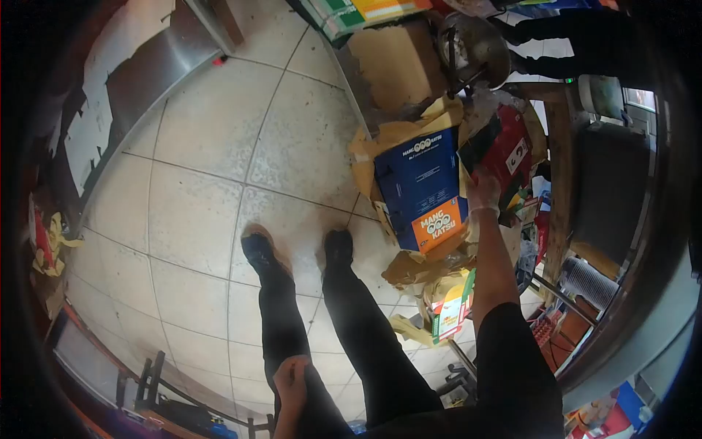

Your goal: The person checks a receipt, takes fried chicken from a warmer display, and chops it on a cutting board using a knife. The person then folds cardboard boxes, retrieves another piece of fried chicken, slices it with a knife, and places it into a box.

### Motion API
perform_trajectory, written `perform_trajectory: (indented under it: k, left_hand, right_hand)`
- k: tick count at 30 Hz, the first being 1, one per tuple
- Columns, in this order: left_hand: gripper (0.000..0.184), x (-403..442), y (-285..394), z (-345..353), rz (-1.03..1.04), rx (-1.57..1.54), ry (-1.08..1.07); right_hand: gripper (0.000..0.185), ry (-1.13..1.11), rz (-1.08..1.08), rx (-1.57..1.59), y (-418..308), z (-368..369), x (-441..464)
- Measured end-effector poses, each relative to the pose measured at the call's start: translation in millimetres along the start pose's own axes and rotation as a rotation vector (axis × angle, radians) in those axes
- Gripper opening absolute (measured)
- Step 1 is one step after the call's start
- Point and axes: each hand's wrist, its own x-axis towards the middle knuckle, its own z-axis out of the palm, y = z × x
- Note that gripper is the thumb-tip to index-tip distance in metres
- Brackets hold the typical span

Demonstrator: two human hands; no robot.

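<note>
My right hand [484, 192], apparently in a clear glove, is stretched out with its fingers closed at the near edge of a red and green box [512, 150]. Just left of it, a flattened blue and orange box with "Mang Katsu" print [420, 175] leans on torn brown cardboard [363, 164]. Low in the view, my left hand [291, 380] hangs beside my leg, its fingers curled, with nothing visible in them.
My feet stand on a tiled floor [197, 190]. An open cardboard box [391, 66] and a metal pot [475, 51] are at the top. Another person's dark-clothed legs [578, 36] show at top right. A green and white carton [452, 311] lies below the blue box.
</note>
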Motion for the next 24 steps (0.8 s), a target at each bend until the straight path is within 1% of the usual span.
perform_trajectory:
  k: [1,2,3,4,5,6,7,8,10,14,16,17,19,20,22,24]
  left_hand:
    - [0.015,0,4,5,-0.014,0.000,0.000]
    - [0.014,-2,11,9,-0.072,-0.019,-0.024]
    - [0.012,-4,15,13,-0.127,-0.038,-0.047]
    - [0.012,-4,13,16,-0.130,-0.038,-0.045]
    - [0.012,-6,11,19,-0.115,-0.078,-0.045]
    - [0.012,-7,9,22,-0.101,-0.119,-0.046]
    - [0.012,-5,8,24,-0.102,-0.120,-0.046]
    - [0.013,-4,8,26,-0.121,-0.106,-0.044]
    - [0.013,-3,10,27,-0.139,-0.091,-0.040]
    - [0.013,2,20,23,-0.084,-0.042,-0.034]
    - [0.013,5,20,21,-0.074,-0.030,-0.036]
    - [0.012,5,19,20,-0.079,-0.032,-0.038]
    - [0.012,7,20,20,-0.084,-0.036,-0.039]
    - [0.012,7,22,20,-0.059,-0.007,-0.050]
    - [0.012,7,27,19,-0.036,0.022,-0.063]
    - [0.011,7,32,20,-0.107,0.032,-0.085]
  right_hand:
    - [0.036,0.112,-0.104,0.075,0,4,7]
    - [0.036,0.101,-0.106,0.072,-4,-1,17]
    - [0.039,0.075,-0.185,0.072,-10,-8,30]
    - [0.041,0.054,-0.266,0.076,-19,-14,41]
    - [0.041,0.053,-0.266,0.077,-25,-16,47]
    - [0.045,-0.009,-0.227,0.032,-32,-18,51]
    - [0.049,-0.070,-0.189,-0.014,-37,-21,56]
    - [0.049,-0.070,-0.190,-0.012,-42,-26,63]
    - [0.049,-0.355,-0.079,-0.089,-50,-35,73]
    - [0.045,-0.295,-0.124,-0.087,-36,-28,73]
    - [0.046,-0.213,-0.218,-0.055,-29,-23,69]
    - [0.046,-0.215,-0.218,-0.056,-25,-23,68]
    - [0.043,-0.216,-0.275,0.054,-21,-24,68]
    - [0.043,-0.217,-0.276,0.054,-20,-25,69]
    - [0.046,-0.388,-0.235,0.073,-18,-30,69]
    - [0.046,-0.379,-0.226,0.080,-21,-33,67]
